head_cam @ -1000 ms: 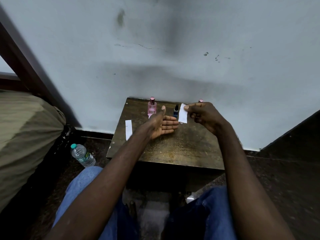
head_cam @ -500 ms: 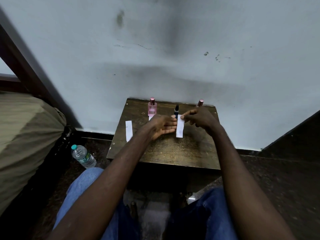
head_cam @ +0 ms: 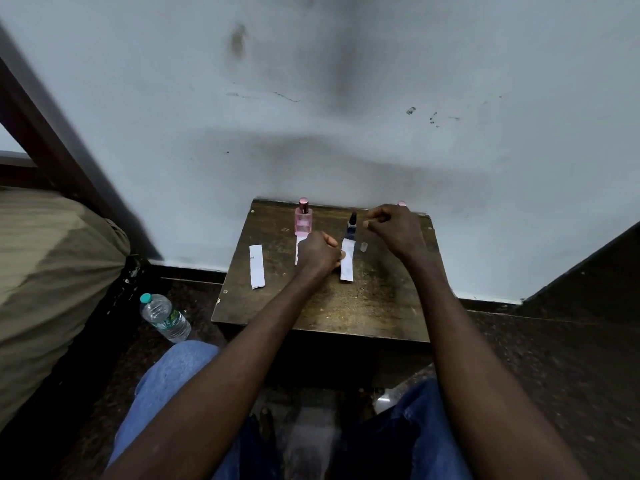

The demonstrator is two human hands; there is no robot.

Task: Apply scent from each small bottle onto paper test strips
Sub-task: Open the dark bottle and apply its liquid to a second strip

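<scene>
Worn wooden table [head_cam: 363,306] against scuffed wall [head_cam: 346,98]. My left hand [head_cam: 320,252] curled, pinning white strip [head_cam: 347,259]; right hand [head_cam: 394,228] loosely clenched, holding nothing.

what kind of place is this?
Probably a bedroom at home, not a lab: a scuffed wooden side table pushed against a stained wall, bedding at left, a water bottle on the floor.

The perfume bottle [head_cam: 303,221] is pink with a rosy cap, the dropper bottle [head_cam: 352,226] dark blue, and the paper strips [head_cam: 256,267] white. The surface [head_cam: 363,306] is mottled dark brown; the water bottle [head_cam: 165,317] has a green cap and the trousers [head_cam: 166,386] are blue denim.
</scene>
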